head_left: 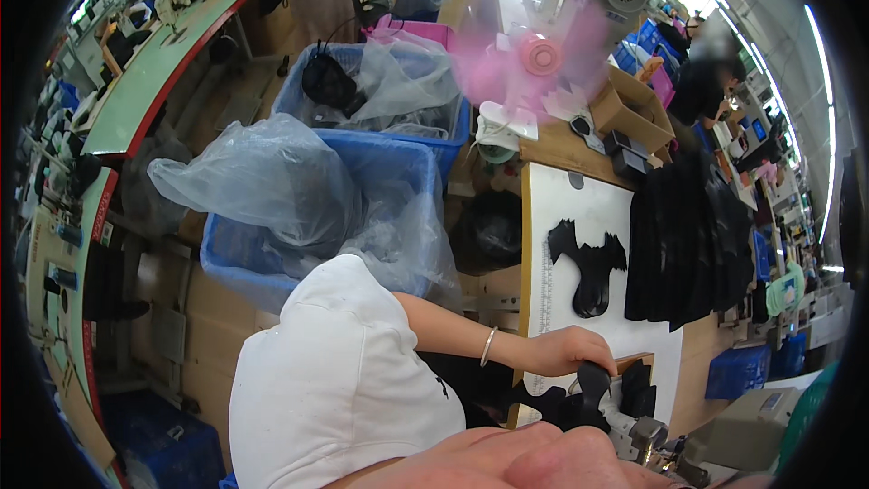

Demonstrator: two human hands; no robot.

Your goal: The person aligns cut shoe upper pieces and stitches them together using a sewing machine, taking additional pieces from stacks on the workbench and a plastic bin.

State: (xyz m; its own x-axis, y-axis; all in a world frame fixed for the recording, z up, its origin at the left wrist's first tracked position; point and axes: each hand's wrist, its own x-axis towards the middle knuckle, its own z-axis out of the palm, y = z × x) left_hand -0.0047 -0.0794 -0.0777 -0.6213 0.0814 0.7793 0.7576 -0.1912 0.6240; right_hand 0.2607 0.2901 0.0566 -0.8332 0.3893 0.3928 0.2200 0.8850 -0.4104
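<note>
My left hand [570, 350], with a bracelet at the wrist, reaches across the white worktop with its fingers curled down. Its fingertips close on the upper end of a black cut piece [593, 387], which has a rounded end. Just beyond it is the sewing machine's metal head [648, 435], near the lower edge. Beside the hand sits a small open box [640, 362] with black pieces in it. Another black piece [590, 282], with two jagged wings and a rounded end, lies flat on the worktop. My right hand is not visible.
Stacked black pieces [683, 244] cover the worktop's right side. A pink fan [541, 54], its blades blurred, stands at the far end near a cardboard box [631, 110]. Blue crates [434, 172] with clear plastic bags are on the left. Other people work farther off.
</note>
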